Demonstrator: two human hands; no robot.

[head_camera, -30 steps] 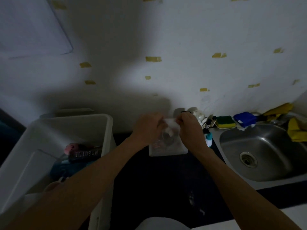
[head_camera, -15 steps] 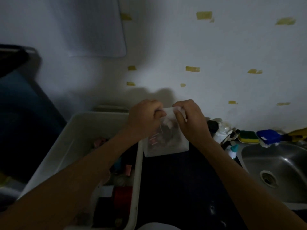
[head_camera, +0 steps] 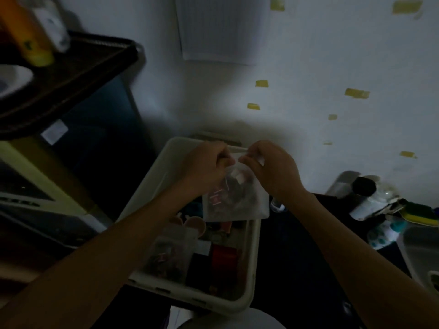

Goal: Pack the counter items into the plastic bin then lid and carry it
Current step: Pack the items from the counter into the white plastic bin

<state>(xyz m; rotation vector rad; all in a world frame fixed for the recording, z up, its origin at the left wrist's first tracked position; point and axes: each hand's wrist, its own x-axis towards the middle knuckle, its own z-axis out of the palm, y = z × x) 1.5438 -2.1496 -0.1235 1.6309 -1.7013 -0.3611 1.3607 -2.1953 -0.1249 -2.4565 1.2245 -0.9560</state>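
We see left hand [head_camera: 206,167] and right hand [head_camera: 273,172] each pinching the top edge of a clear bag [head_camera: 237,205], which hangs just below them over the plastic bin [head_camera: 190,296]. We judge the bin partly packed; bottles [head_camera: 363,198] to the right of the right hand are not packed yet, and lidding and carrying are not done.

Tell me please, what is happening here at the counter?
A person holds a small clear bag over the open white plastic bin. The left hand and the right hand both pinch the bag's top edge. The bin already holds another clear bag and a red item, and it has no lid on. A sponge and some bottles stand on the counter near the sink.
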